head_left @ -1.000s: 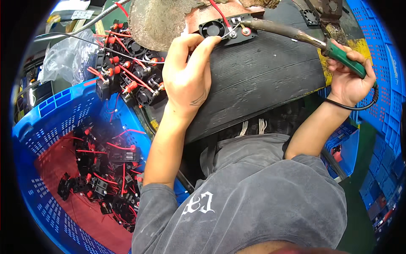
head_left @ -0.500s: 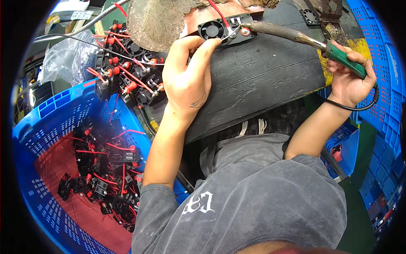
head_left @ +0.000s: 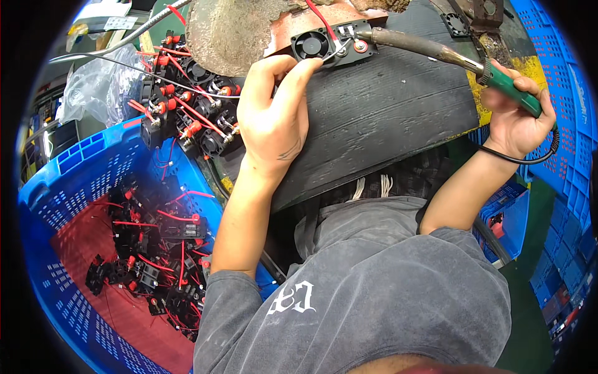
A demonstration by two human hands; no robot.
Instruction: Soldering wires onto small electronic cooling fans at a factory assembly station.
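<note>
My right hand (head_left: 518, 115) grips the green handle of a soldering iron (head_left: 430, 48), whose long metal shaft points left. Its tip is at the metal terminals of a black fan module (head_left: 341, 53) with a small round fan and a red wire. Pinched between thumb and forefinger of my left hand (head_left: 273, 115) is a thin silvery solder wire (head_left: 330, 57). The wire's end points at the terminals, near a red-ringed screw post; exact contact is too small to tell. The module lies on the dark board at the edge of a copper-coloured block.
More fan modules with red wires (head_left: 199, 106) are piled left of my left hand. A blue crate (head_left: 68, 156) below them holds several others on a red sheet. A dark board (head_left: 380, 118) spans the bench front. Blue crates (head_left: 560, 106) stand at right; a clear plastic bag (head_left: 103, 87) lies far left.
The iron's tip end has lifted slightly away at the terminals. My left hand has shifted a little to the left and the solder wire has drawn slightly back.
</note>
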